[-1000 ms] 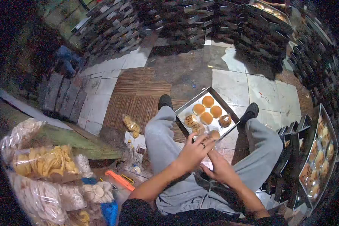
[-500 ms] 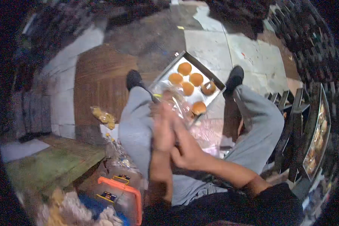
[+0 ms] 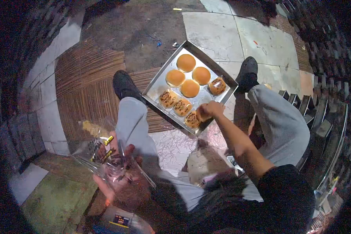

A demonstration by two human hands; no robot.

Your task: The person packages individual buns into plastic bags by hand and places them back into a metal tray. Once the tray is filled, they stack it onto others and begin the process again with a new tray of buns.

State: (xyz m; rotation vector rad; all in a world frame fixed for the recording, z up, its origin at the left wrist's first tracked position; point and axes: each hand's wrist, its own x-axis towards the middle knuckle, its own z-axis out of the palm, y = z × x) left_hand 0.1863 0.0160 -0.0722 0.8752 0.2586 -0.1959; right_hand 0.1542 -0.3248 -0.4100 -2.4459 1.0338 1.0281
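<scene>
My left hand (image 3: 125, 181) is at the lower left with its fingers curled round a clear plastic bag (image 3: 90, 158) with dark print, which looks flat. My right hand (image 3: 213, 108) reaches down at the near right side of a metal tray (image 3: 211, 58). Its fingertips are closed round a bun (image 3: 201, 114), partly hidden under them. Several bare golden buns (image 3: 186, 62) lie in the far half of the tray. Several buns in printed clear bags (image 3: 182, 106) line the near side, and another bagged bun (image 3: 217, 86) sits at the right corner.
The tray rests on the floor between my feet, near a black shoe (image 3: 125, 86) and another shoe (image 3: 247, 74). Dark metal trays (image 3: 323, 132) stand at the right. A plastic container (image 3: 123, 222) is at bottom left, below a greenish board (image 3: 62, 195).
My hands were together in front of the tray. Now the left has moved to the lower left with the bag, and the right has gone to a bun. The near buns are uncovered.
</scene>
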